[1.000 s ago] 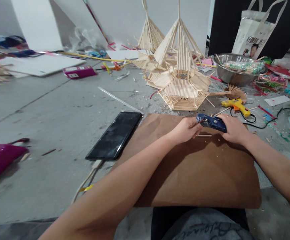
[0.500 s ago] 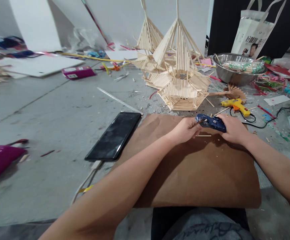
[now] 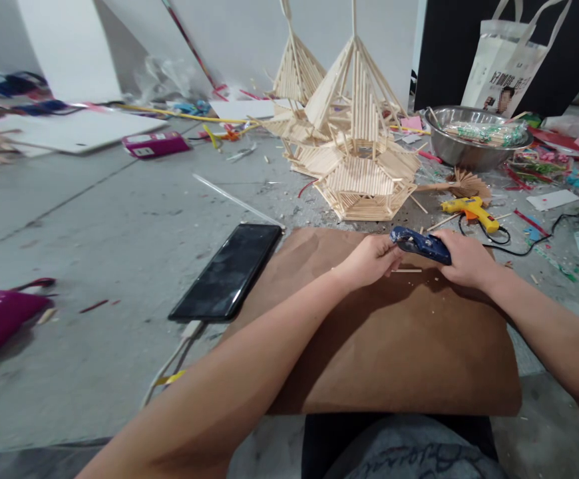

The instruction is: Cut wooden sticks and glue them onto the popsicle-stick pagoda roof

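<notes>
My right hand (image 3: 464, 258) grips a dark blue glue gun (image 3: 420, 243), its nozzle pointing left over a brown cardboard sheet (image 3: 389, 346) on my lap. My left hand (image 3: 369, 259) is closed in a pinch right at the nozzle, on something I cannot make out. A thin wooden stick (image 3: 406, 270) lies on the cardboard just below both hands. Beyond the cardboard stands a pagoda-like model (image 3: 364, 153) built of wooden sticks.
A black phone (image 3: 229, 269) with a cable lies left of the cardboard. A yellow glue gun (image 3: 472, 209) and a steel bowl (image 3: 474, 143) are at the right among scraps. A magenta box (image 3: 157, 143) and white boards lie at the back left, a purple object (image 3: 0, 319) at far left.
</notes>
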`<state>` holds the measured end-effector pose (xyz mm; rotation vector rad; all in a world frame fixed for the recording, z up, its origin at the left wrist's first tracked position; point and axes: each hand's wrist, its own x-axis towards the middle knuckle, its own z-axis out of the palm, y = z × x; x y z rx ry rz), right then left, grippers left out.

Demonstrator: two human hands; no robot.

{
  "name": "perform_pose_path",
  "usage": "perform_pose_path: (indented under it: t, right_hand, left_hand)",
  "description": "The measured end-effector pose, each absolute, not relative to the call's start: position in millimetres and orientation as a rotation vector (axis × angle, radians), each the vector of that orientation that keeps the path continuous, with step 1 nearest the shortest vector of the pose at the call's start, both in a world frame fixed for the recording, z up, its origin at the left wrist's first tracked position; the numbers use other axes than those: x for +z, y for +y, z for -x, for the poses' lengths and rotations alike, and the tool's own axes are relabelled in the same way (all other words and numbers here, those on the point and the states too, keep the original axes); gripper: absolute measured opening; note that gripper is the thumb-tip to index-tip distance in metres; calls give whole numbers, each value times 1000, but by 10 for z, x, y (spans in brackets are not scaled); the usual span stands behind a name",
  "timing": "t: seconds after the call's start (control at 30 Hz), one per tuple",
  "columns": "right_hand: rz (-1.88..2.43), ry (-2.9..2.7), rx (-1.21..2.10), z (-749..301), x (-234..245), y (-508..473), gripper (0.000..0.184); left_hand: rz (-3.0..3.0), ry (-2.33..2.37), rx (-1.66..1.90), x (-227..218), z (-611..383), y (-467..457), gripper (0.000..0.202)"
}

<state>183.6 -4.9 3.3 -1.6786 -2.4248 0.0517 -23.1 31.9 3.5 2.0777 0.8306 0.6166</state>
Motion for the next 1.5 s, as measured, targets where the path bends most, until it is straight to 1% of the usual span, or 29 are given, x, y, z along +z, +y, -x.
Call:
perform_pose_path:
  t: [0.3,0.53,0.73,1.5]
  right_hand:
    - [1856,-2365,66,-1754,101,-83,37]
    - [1929,-2385,25,-1704,134,-103,36]
    - [1981,-2391,10,-1694,138,-94,34]
    - [2045,-2395,-37,-1663,167,-98,31]
  left_hand:
    - [-1885,897,832,-41,178,265,24]
    - [-2038,965,944,-90,166,272,28]
    - [-2098,997,945,-94,182,292,29]
    - [-2017,1066,892,-197,182,352,32]
